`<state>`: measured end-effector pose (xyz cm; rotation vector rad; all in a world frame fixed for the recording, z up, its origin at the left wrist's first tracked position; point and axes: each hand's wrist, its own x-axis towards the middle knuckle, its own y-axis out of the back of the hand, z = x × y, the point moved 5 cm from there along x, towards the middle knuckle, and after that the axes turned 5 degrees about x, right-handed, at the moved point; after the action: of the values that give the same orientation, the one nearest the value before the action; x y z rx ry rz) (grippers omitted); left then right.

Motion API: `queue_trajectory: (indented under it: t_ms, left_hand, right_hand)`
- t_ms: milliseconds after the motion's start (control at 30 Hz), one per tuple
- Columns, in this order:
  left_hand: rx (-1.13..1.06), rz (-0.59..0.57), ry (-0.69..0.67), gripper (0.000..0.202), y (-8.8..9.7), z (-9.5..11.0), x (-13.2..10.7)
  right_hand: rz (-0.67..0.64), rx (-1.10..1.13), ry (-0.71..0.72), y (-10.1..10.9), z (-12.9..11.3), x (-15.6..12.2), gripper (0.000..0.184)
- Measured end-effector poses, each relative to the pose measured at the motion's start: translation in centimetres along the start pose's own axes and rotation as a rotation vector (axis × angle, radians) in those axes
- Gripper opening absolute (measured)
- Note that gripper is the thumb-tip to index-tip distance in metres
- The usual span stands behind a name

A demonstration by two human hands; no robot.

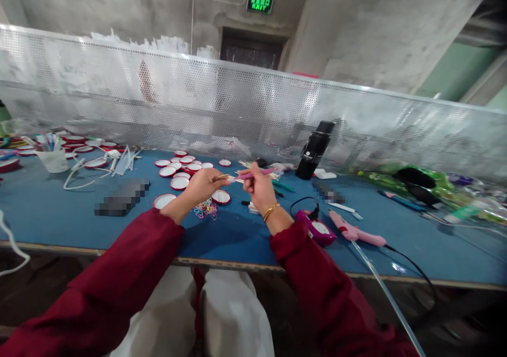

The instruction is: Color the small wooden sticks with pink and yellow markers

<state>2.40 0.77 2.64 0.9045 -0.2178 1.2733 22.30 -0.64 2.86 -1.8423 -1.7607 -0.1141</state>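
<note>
My left hand is closed in a pinch on the end of a thin stick, held above the blue table. My right hand, with a gold bracelet on the wrist, is closed round a pink stick-like tool whose tip meets the thin stick between the two hands. Several round red-rimmed white discs lie on the table just beyond and under my hands. A small heap of coloured rubber bands lies beneath my left hand.
A pink glue gun with a black cord and a magenta device lie right of my right arm. A black cylinder leans on the perforated metal screen. At the far left stand a plastic cup and more discs. Green packaging lies far right.
</note>
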Motion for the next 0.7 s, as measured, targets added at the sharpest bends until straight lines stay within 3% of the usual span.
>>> queue_trajectory:
  t_ms: [100,167,267,433,533,700]
  left_hand:
    - [-0.065,0.149,0.026,0.025,2.1,-0.8,0.4]
    - [-0.145,0.152,0.088,0.028,2.3,-1.3,0.7]
    - [-0.238,0.063,0.1,0.031,0.9,-0.8,0.8]
    - [-0.33,-0.093,0.095,0.039,-1.2,0.0,-0.2]
    - [-0.348,-0.153,0.107,0.045,-1.5,-0.2,-0.6]
    - [-0.391,-0.235,0.143,0.046,-2.0,-0.4,-0.9]
  right_hand:
    - [0.174,0.112,0.075,2.9,-1.8,1.2,0.047]
    - [0.183,0.082,0.086,3.3,-2.0,1.6,0.042]
    - [0.019,-0.023,0.057,1.0,-1.0,0.9,0.037]
    - [-0.229,-0.292,0.158,-3.5,0.2,-1.6,0.034]
    - [-0.275,-0.298,0.187,-4.2,0.3,-2.3,0.041]
    - [-0.298,-0.336,0.224,-3.9,0.3,-2.1,0.035]
